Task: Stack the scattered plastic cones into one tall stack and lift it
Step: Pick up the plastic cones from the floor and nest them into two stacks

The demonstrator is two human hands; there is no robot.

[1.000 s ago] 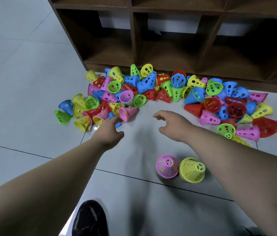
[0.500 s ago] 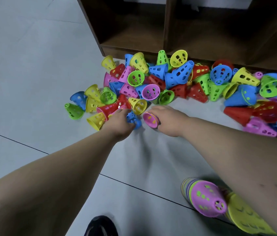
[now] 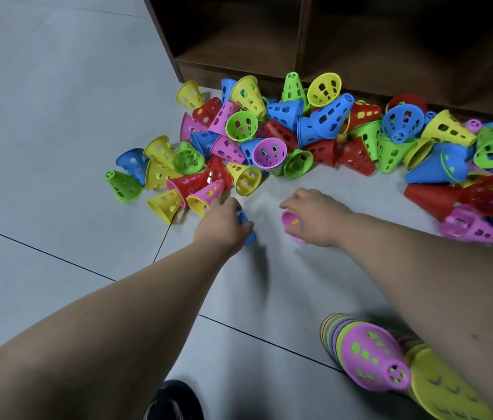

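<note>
Blue cone (image 3: 249, 234) mostly hidden under left hand (image 3: 221, 227), fingers curled round it. Right hand (image 3: 319, 219) fingers curled on pink cone (image 3: 290, 222), half covered. Stack (image 3: 369, 359) partly behind forearm.

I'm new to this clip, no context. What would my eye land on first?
A bright heap of perforated cones sprawls on the floor by the shelf unit. In front, the left hand grips a blue cone and the right hand a pink cone. A nested stack sits lower right.

Arms outstretched, left hand (image 3: 223, 226) curled on blue cone (image 3: 249, 235), right hand (image 3: 319, 218) on pink cone (image 3: 290, 225)
</note>
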